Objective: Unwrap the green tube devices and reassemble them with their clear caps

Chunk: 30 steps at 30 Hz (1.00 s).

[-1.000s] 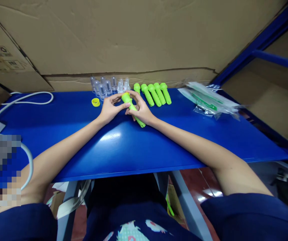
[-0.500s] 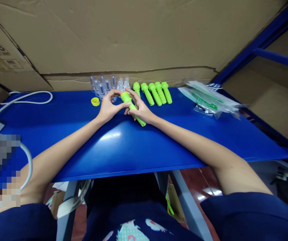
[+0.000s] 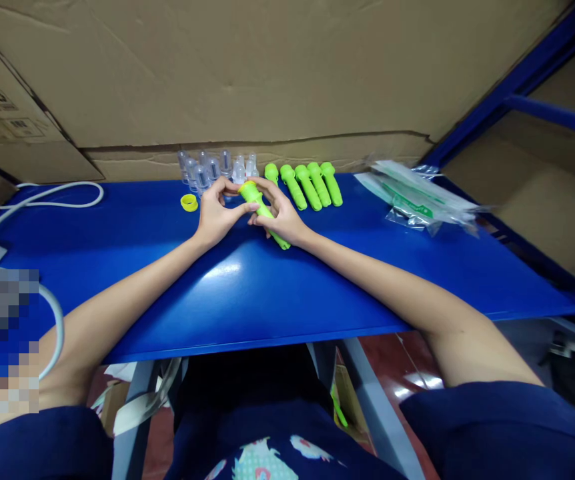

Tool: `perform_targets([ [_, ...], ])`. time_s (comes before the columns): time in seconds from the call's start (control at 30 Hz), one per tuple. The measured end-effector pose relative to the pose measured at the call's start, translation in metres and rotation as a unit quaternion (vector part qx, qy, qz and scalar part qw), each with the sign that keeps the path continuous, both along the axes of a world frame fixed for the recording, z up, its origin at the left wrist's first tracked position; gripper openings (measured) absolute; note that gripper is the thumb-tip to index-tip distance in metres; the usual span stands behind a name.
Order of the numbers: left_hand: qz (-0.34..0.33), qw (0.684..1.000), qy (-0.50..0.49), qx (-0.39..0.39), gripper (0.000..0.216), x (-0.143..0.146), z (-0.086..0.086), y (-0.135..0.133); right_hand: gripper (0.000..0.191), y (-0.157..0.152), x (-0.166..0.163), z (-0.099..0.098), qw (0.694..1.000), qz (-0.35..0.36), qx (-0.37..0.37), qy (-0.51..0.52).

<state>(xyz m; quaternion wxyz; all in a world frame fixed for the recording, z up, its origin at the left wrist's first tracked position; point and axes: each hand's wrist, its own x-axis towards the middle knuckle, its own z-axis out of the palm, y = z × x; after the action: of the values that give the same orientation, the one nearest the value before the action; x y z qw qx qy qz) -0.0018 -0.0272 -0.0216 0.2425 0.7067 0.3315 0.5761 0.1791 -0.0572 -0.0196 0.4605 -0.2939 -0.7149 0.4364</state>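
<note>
Both of my hands hold one green flashlight (image 3: 261, 210) just above the blue table (image 3: 247, 287), near its far edge. My right hand (image 3: 281, 217) is wrapped round the body, whose tail sticks out below the palm. My left hand (image 3: 217, 213) pinches the wide head end with thumb and fingertips. Just beyond, a row of several more green flashlights (image 3: 307, 185) lies side by side. Behind my left hand stands a cluster of several small clear plastic parts (image 3: 212, 167). A yellow ring (image 3: 189, 202) lies on the table to the left of my left hand.
Clear plastic bags with green print (image 3: 412, 193) are piled at the far right. A white cable (image 3: 52, 197) loops at the far left. Cardboard boxes (image 3: 247, 73) wall off the back of the table. A blue rack frame (image 3: 532, 100) rises at the right.
My hands and the green flashlight have stayed in nearly the same spot. The left fingers have shifted slightly on the head end.
</note>
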Motion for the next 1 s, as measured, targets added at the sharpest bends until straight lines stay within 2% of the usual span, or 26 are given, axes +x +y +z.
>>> perform_targets([
  [0.3,0.014,1.0,-0.006,-0.013,0.061,0.002,-0.001,-0.006,0.078,-0.002,-0.002,-0.002,0.998,-0.012,-0.033,0.047],
  [0.6,0.001,1.0,-0.013,-0.011,0.049,0.003,-0.001,-0.003,0.063,0.0,-0.013,-0.021,0.993,-0.059,-0.053,0.084],
  [0.8,-0.018,0.999,-0.019,-0.042,0.049,-0.003,-0.004,0.009,0.061,-0.005,-0.014,-0.016,0.992,-0.024,-0.082,0.093],
  [1.0,-0.008,0.999,-0.029,-0.038,0.047,-0.002,-0.004,0.007,0.063,-0.008,-0.014,-0.017,0.993,-0.07,-0.055,0.082],
])
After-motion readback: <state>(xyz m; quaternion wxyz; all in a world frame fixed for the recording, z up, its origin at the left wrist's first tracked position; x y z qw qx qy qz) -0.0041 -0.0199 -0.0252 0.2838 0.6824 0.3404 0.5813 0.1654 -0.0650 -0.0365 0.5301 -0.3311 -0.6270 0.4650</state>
